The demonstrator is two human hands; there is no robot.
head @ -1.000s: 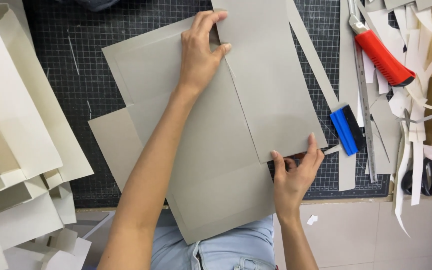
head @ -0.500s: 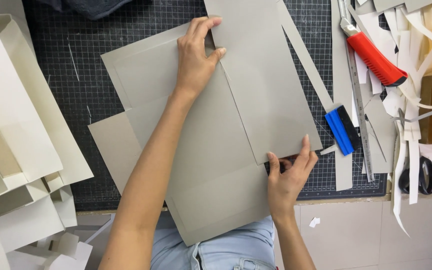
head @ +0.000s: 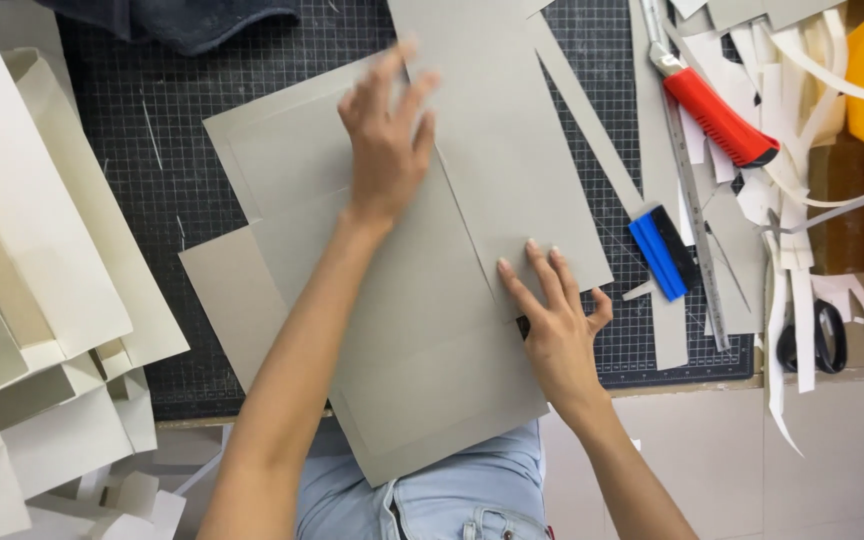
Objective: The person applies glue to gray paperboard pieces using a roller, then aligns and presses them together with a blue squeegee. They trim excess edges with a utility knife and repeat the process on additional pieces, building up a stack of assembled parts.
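You see a red-handled cutter (head: 720, 118) | blue scraper (head: 660, 254) | black scissors (head: 826, 338) | cream folded cards (head: 42, 260) left on your desk (head: 832, 450).

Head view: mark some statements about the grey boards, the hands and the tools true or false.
1. Both hands, left hand and right hand, lie flat on grey board sheets. True.
2. The red-handled knife is in the right hand. False: it lies apart, beside the metal ruler.
3. The sheets rest on a dark gridded cutting mat. True.
4. The blue scraper lies left of the left hand. False: it lies right of the right hand.
5. Black scissors lie among paper strips. True.
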